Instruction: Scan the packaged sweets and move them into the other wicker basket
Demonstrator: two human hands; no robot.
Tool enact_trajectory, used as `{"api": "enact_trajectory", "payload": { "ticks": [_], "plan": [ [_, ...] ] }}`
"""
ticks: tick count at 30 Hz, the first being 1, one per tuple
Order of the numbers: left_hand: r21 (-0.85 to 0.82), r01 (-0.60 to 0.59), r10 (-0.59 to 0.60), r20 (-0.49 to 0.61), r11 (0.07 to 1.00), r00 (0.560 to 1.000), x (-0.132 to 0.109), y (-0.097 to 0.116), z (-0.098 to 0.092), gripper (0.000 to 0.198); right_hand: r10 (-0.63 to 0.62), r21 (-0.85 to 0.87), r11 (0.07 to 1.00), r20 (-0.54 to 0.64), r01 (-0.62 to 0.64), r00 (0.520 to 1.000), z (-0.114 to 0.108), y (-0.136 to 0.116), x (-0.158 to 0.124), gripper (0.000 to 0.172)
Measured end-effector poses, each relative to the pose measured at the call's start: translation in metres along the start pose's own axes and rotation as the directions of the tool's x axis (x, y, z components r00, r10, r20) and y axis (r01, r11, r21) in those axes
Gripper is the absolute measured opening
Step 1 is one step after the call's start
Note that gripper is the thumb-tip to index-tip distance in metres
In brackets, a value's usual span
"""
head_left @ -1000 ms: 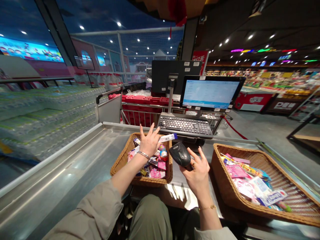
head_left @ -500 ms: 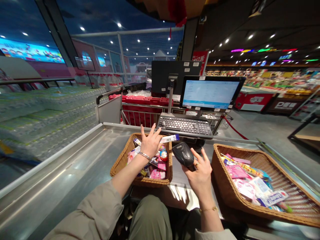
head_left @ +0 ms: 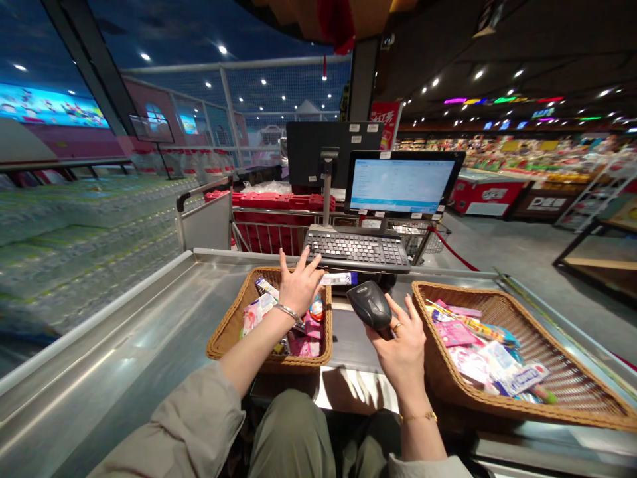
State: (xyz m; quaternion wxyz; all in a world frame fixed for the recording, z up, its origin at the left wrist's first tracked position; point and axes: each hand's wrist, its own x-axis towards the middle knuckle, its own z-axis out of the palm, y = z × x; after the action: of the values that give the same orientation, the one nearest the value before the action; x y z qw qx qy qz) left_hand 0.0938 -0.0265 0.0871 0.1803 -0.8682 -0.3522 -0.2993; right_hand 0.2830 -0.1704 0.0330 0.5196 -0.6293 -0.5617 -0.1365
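Over the left wicker basket (head_left: 219, 338), my left hand (head_left: 298, 287) holds a slim white and blue packet (head_left: 340, 279) that sticks out to the right, its printed side with a barcode-like patch up. The thumb and the grip are hidden under the hand; the other fingers are spread. My right hand (head_left: 405, 348) is wrapped round the handle of a black barcode scanner (head_left: 369, 304), whose head is just right of the packet, apart from it. Small pink, white and blue packets (head_left: 304, 346) lie in the left basket under my left hand.
To the right stands another wicker basket (head_left: 582, 385) with several colourful packets (head_left: 460, 333). Behind are a keyboard (head_left: 355, 249), a lit monitor (head_left: 401, 186) and a second monitor's back (head_left: 311, 153). A metal counter (head_left: 164, 332) with a raised rim runs along the left.
The view has shifted a little to the right. The scanner head has turned slightly towards the packet. Both hands keep their hold.
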Motion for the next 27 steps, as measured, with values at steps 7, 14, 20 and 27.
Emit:
{"api": "enact_trajectory", "payload": {
  "ticks": [7, 14, 20, 27],
  "plan": [
    [-0.011, -0.036, 0.036, -0.02, 0.999, 0.999, 0.009, 0.01, 0.003, 0.02, 0.065, -0.013, 0.998, -0.004, -0.065, 0.998, -0.01, 0.006, -0.001, 0.02],
    [-0.011, -0.07, 0.069, -0.027, 0.998, 0.997, 0.02, 0.023, 0.01, 0.019, 0.118, -0.011, 0.993, -0.023, -0.118, 0.993, -0.022, 0.018, -0.002, 0.023],
    [-0.027, -0.108, 0.107, -0.044, 0.994, 0.993, 0.032, 0.038, 0.015, 0.018, 0.172, 0.018, 0.985, -0.076, -0.171, 0.982, -0.033, 0.034, -0.003, 0.032],
    [-0.052, -0.159, 0.157, -0.04, 0.986, 0.987, 0.045, 0.053, 0.018, 0.017, 0.209, 0.007, 0.978, -0.108, -0.209, 0.972, -0.048, 0.041, -0.003, 0.033]
  ]
}}
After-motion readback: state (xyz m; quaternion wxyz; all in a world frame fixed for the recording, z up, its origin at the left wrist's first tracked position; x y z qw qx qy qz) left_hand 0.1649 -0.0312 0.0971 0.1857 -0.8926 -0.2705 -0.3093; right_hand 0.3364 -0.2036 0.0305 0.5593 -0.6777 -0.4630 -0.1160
